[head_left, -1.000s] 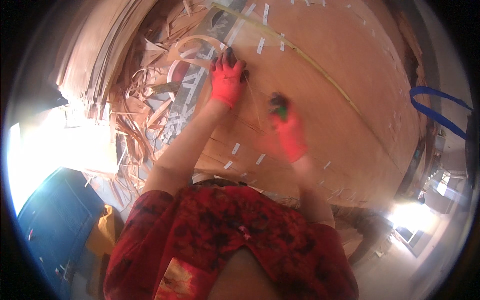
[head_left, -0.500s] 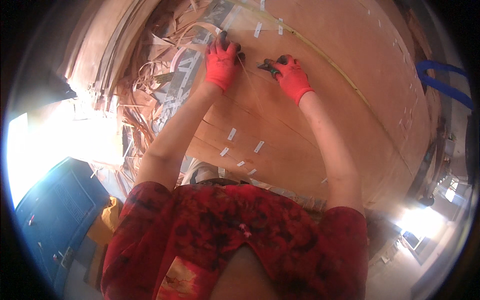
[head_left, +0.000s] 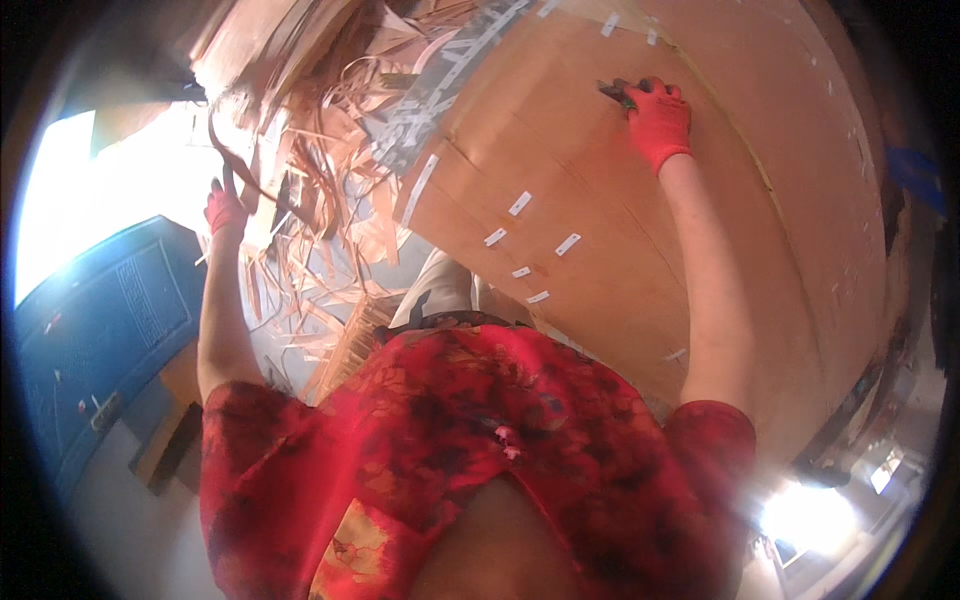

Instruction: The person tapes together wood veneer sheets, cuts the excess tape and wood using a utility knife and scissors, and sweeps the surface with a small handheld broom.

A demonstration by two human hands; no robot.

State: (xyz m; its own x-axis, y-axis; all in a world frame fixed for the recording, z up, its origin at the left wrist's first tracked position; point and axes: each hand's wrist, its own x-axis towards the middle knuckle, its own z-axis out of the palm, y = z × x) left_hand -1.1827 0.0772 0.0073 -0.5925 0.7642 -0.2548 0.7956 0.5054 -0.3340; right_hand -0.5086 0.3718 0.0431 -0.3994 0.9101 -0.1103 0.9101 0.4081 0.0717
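My left hand (head_left: 226, 208), in a red glove with dark fingertips, is out to the left over the scraps, fingers stretched apart. Right beside its fingers a thin curved brown veneer strip (head_left: 238, 165) hangs in the air; whether they touch is unclear. My right hand (head_left: 660, 122), gloved the same way, rests on the large wood veneer sheet (head_left: 600, 200) and is closed around a small dark cutter knife (head_left: 614, 93) with a bit of green on it. The knife's tip points left; its grip is mostly hidden by the fingers. Several white tape pieces (head_left: 520, 203) stick to the sheet.
Veneer scraps (head_left: 320, 170) lie heaped left of the sheet, beside a stack of veneer (head_left: 260, 45). A blue bin (head_left: 120, 310) stands at the left. A yellow strip (head_left: 715, 110) crosses the sheet on the right, and a blue hose (head_left: 912, 175) is at the far right.
My left hand has left the sheet and swung far left over the scraps, near a veneer strip. My right hand, still around the knife, appears further right and up. The view has shifted.
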